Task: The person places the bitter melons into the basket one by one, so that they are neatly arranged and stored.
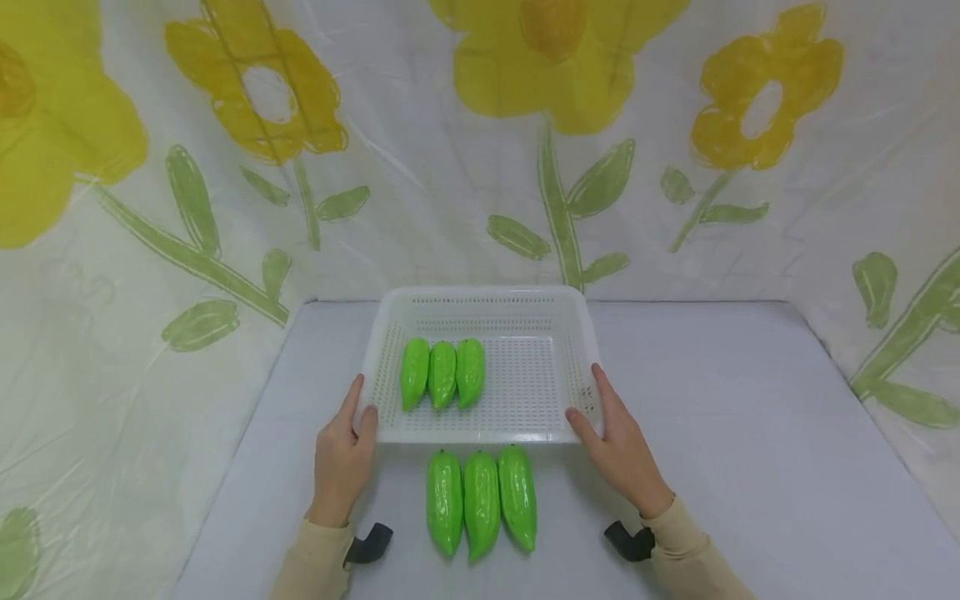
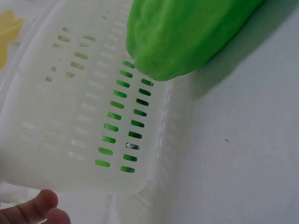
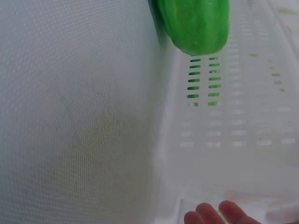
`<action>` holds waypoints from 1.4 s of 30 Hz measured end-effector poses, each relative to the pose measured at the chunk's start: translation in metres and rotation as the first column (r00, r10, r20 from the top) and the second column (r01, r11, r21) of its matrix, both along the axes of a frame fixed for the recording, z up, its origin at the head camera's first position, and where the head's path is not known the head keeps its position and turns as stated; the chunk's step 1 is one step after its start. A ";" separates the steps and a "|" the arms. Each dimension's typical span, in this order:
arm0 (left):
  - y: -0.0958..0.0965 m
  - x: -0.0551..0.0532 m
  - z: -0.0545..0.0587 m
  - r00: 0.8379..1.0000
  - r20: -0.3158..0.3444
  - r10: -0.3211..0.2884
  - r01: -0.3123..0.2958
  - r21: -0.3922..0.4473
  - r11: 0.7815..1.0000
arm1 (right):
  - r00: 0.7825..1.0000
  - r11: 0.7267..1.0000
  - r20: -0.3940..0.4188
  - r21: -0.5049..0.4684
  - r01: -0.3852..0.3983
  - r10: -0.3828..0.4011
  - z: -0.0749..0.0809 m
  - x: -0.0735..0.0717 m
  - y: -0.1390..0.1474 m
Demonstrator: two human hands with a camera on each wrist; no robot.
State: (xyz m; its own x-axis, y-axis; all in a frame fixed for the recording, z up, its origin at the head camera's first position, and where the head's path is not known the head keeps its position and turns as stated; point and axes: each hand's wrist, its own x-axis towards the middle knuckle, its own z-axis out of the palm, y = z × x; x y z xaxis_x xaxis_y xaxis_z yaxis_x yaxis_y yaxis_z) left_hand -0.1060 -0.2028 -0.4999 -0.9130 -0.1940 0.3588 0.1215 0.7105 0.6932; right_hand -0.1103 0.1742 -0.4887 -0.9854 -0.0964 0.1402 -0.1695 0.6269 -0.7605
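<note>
A white perforated plastic basket (image 1: 517,437) is held at both short sides. My left hand (image 1: 343,467) grips its left side near the front corner, thumb at the rim and index finger along the outside. On the right side my right hand (image 1: 626,454) does likewise, its thumb reaching over the rim. Inside, towards the left, three glossy green elongated vegetables (image 1: 442,375) lie side by side. Three similar green vegetables (image 1: 482,504) lie in front of the basket, between my forearms, their tapered ends pointing towards me. Fingertips (image 2: 46,201) show by the basket's end wall in the left wrist view.
The basket is over a table with a pale cloth (image 1: 720,417). Behind and at both sides hangs a white curtain (image 1: 420,208) printed with yellow flowers. Black curved pieces (image 1: 369,543) sit at both wrists, beside the beige sleeves (image 1: 311,562).
</note>
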 end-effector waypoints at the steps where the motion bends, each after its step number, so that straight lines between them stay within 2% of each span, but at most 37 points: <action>1: 0.000 0.002 0.001 1.000 0.012 0.003 -0.003 -0.001 1.000 | 1.000 1.000 -0.001 -0.001 -0.001 0.001 0.000 0.000 0.000; 5: 0.002 0.011 0.006 0.997 0.074 0.012 -0.013 0.011 1.000 | 1.000 1.000 0.002 -0.008 -0.002 0.002 0.000 -0.001 0.001; 9: 0.005 0.028 0.007 0.990 0.143 0.018 -0.025 0.047 0.999 | 1.000 1.000 0.002 -0.006 -0.001 0.001 -0.001 -0.001 0.001; 14: 0.011 0.048 0.003 0.990 0.139 0.002 -0.011 0.059 0.998 | 1.000 1.000 -0.010 -0.011 -0.003 0.003 0.000 -0.001 0.002; 21: 0.019 0.070 0.000 0.969 0.245 0.004 -0.033 0.115 0.993 | 1.000 1.000 -0.002 -0.021 -0.006 0.006 0.001 0.000 0.002; 25: 0.024 0.080 -0.002 0.964 0.265 -0.002 -0.034 0.132 0.991 | 1.000 0.999 0.005 -0.032 -0.011 0.012 0.000 -0.001 0.002; 32: 0.033 0.088 -0.008 0.950 0.309 -0.051 0.041 0.039 0.998 | 1.000 0.999 0.011 -0.033 -0.012 0.013 -0.001 -0.001 0.003; 42: 0.048 0.084 -0.013 0.923 0.370 -0.108 0.125 -0.022 0.992 | 0.999 0.999 0.028 -0.050 -0.019 0.020 -0.001 -0.002 0.001</action>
State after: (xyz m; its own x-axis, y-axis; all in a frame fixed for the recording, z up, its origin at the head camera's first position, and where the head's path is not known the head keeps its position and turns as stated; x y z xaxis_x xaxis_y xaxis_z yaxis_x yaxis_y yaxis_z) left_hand -0.0221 -0.1548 -0.5133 -0.9975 -0.0702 0.0000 -0.0519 0.7378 0.6730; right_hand -0.1122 0.1756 -0.4892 -0.9871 -0.1094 0.1171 -0.1591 0.5849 -0.7953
